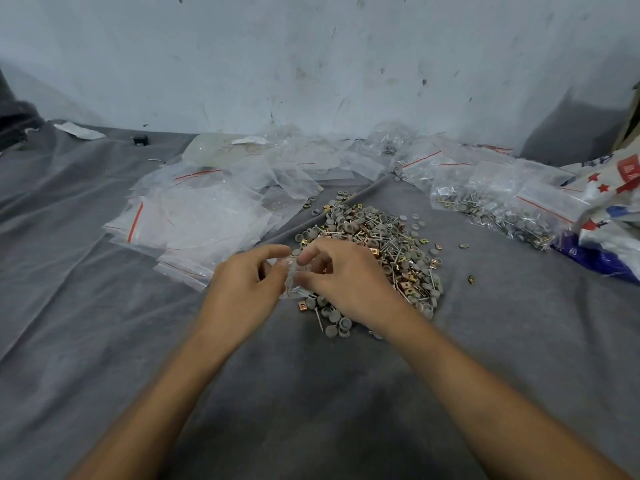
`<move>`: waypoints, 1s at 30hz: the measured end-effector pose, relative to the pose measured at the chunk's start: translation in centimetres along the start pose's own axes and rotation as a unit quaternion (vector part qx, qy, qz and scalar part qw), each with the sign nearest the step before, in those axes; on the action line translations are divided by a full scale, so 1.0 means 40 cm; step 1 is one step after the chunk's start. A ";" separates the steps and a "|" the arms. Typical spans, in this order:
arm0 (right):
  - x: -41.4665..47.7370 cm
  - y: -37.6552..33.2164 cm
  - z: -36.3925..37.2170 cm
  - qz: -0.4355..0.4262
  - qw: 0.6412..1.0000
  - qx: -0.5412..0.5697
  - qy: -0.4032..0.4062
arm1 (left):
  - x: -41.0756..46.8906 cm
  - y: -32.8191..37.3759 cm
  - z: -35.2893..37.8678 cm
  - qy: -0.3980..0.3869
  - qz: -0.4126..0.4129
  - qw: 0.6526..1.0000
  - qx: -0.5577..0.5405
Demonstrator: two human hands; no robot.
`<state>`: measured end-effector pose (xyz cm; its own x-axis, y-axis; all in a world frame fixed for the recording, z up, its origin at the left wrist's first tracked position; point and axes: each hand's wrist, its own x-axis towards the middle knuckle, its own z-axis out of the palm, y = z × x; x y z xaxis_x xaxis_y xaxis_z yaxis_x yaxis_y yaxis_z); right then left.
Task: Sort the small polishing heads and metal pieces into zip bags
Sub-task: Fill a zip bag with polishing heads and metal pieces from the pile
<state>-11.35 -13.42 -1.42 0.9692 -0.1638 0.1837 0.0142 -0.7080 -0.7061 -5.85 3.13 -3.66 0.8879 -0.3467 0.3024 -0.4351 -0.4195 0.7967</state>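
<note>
A heap of small grey polishing heads, thin metal pins and gold square metal pieces [381, 237] lies on the grey cloth in the middle. Just in front of it, a small clear zip bag [293, 277] is held between both hands. My left hand [242, 285] pinches the bag's left edge with thumb and forefinger. My right hand [343, 275] pinches its right edge with curled fingers and covers part of the heap. The bag holds a few pieces, hard to make out.
Empty zip bags with red strips [194, 216] lie spread to the left and back. Filled bags of parts [502, 206] sit at the right, beside a printed woven sack [613, 202]. A wall stands behind; grey cloth [311, 393] covers the surface.
</note>
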 end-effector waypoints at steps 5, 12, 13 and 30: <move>0.011 0.060 -0.093 0.025 0.998 0.018 0.061 | 0.003 -0.008 -0.005 0.006 0.003 1.000 -0.004; -0.009 0.138 -0.165 0.057 0.972 -0.201 -0.104 | 0.002 -0.009 0.001 0.002 0.003 1.000 0.005; -0.013 0.144 -0.159 0.061 0.963 -0.232 -0.125 | 0.001 -0.007 0.003 0.001 0.003 1.000 0.005; -0.027 0.173 -0.111 0.008 0.937 -0.320 -0.139 | -0.001 -0.001 0.004 -0.004 -0.007 1.000 -0.016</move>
<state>-13.38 -21.19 -3.45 0.9958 -0.0566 -0.0718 -0.0660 -0.9886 -0.1352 -5.90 3.04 -3.79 0.8925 -0.3482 0.2867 -0.4175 -0.3972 0.8173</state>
